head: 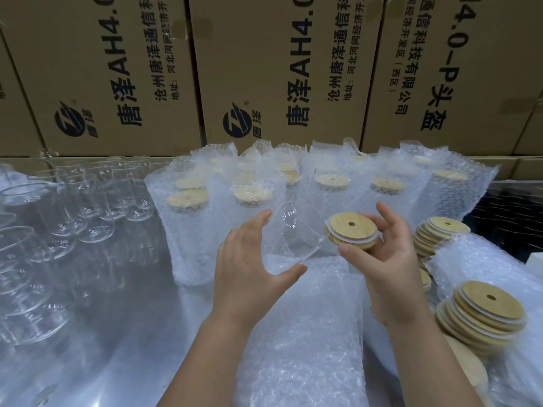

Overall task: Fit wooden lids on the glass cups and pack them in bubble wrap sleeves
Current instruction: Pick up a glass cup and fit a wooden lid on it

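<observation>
Glass cup (293, 230) tilted, mouth toward lid (349, 229)

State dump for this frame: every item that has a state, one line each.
left hand: grips the held cup
held cup: tilted, unlidded, mouth toward the lid
right hand: holds the lid
lid: off the cup, beside its mouth
bare cups: upright, unlidded, unwrapped
packed cups: upright, lidded, in sleeves
lid stacks: loose, leaning
flat sleeves: lying flat
cartons: closed
</observation>
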